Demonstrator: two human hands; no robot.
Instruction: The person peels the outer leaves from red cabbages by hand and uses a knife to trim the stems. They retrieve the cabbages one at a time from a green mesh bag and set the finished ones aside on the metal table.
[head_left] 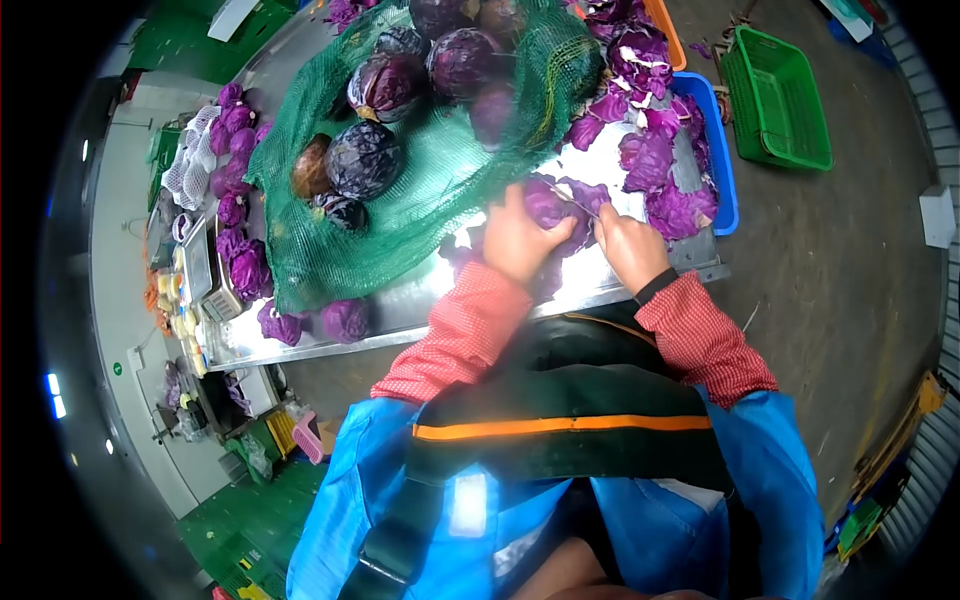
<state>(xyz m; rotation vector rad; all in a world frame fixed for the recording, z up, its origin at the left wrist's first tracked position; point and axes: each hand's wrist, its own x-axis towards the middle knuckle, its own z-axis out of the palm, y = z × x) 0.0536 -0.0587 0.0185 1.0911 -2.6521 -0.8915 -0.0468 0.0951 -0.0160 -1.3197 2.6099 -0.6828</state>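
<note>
Near the front edge of the metal table (400, 318), my left hand (522, 238) holds a purple cabbage (546, 204), with the fingers around its left side. My right hand (630, 245) is closed on a thin knife (572, 200), whose blade lies against the cabbage. Loose purple leaves (650, 165) are piled to the right of my hands. Left of and beyond my left hand, a green mesh bag (430, 235) lies spread out with several dark cabbages (365, 160) on and in it.
A blue crate (722, 150) with leaves stands at the table's right edge, an orange crate (665, 30) beyond it. On the floor is a green crate (780, 98). Small cabbages (250, 268) and a scale (205, 265) are along the left side.
</note>
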